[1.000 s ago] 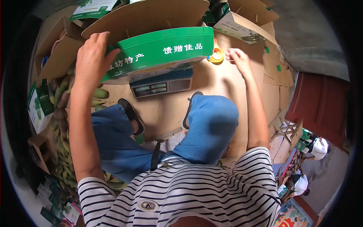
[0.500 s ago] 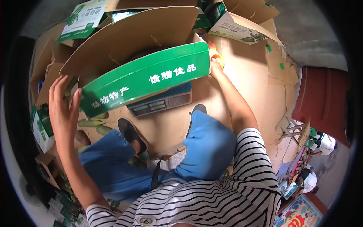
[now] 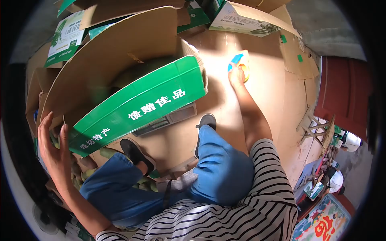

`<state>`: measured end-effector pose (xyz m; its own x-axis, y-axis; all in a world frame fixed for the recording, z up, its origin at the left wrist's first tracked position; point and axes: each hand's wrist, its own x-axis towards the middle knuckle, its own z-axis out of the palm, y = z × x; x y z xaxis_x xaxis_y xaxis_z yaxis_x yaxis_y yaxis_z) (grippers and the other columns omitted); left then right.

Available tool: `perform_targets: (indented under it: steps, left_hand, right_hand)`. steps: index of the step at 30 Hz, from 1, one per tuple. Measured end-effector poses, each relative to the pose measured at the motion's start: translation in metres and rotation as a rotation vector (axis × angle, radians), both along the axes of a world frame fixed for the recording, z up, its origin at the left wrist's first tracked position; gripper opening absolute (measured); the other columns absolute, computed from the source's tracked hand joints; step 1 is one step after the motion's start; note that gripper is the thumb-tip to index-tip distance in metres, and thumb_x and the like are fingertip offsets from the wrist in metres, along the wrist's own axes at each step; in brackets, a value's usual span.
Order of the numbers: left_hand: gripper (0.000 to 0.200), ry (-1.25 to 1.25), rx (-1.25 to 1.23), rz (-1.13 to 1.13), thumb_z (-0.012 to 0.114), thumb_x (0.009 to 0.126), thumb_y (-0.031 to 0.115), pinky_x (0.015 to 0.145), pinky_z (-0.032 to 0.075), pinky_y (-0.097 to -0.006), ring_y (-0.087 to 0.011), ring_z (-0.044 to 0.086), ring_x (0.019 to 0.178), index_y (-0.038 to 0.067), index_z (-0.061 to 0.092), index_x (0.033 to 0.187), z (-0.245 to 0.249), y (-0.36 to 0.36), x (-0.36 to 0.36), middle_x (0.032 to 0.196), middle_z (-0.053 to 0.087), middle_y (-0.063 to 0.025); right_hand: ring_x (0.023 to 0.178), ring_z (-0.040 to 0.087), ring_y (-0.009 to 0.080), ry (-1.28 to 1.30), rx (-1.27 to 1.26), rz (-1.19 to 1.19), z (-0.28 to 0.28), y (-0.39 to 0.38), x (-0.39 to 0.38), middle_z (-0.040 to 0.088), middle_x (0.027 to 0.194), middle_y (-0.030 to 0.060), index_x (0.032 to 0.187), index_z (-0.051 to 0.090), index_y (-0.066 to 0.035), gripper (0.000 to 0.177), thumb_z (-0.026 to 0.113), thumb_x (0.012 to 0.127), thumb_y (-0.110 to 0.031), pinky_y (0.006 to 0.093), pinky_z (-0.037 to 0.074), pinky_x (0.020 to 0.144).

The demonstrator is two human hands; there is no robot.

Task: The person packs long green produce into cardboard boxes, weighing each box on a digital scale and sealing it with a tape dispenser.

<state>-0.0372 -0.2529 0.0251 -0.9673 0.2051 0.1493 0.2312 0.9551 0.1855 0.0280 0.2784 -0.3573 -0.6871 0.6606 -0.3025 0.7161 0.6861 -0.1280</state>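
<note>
Two hands work well apart. Nearest, the striped shirt (image 3: 225,217) and blue-clad knees hide the floor below them. The left hand (image 3: 54,154) is open, fingers spread, palm against the left end of the green carton (image 3: 140,108). The carton is tilted, and its raised brown flap hides the contents. The scale (image 3: 169,119) lies beneath the carton; only its front edge shows. Green produce (image 3: 106,152) by the left knee is largely covered. Farther out, the right hand (image 3: 236,77) rests on the yellow tape roll (image 3: 242,64) on the cardboard-covered floor (image 3: 265,92). Its fingers are foreshortened, so the grip cannot be determined. The printed cartons (image 3: 241,20) at the far edge are cut off.
</note>
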Motion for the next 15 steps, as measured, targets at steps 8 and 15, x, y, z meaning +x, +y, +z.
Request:
perform_targets:
  steps: [8, 15]
  left_hand:
    - [0.038, -0.025, -0.046, -0.022, 0.063, 0.089, 0.012, 0.100, 0.040, -0.0374, -0.0264, 0.054, 0.120, 0.005, 0.055, 0.125, -0.009, 0.009, -0.002, 0.125, 0.058, -0.0129]
    - [0.038, -0.020, -0.055, 0.019, 0.066, 0.088, 0.015, 0.098, 0.041, -0.0362, -0.0257, 0.056, 0.115, 0.004, 0.057, 0.123, -0.013, 0.015, -0.002, 0.121, 0.060, -0.0138]
  right_hand:
    - [0.100, 0.061, 0.0344, 0.072, 0.058, -0.160, -0.009, 0.091, 0.054, 0.062, 0.107, 0.0186, 0.120, 0.062, -0.024, 0.037, 0.061, 0.084, -0.017, 0.0426, 0.048, 0.088]
    - [0.095, 0.058, 0.0185, 0.858, -0.728, -0.646, -0.096, 0.204, 0.022, 0.061, 0.109, 0.0054, 0.123, 0.054, -0.010, 0.043, 0.067, 0.082, -0.010, 0.0269, 0.046, 0.082]
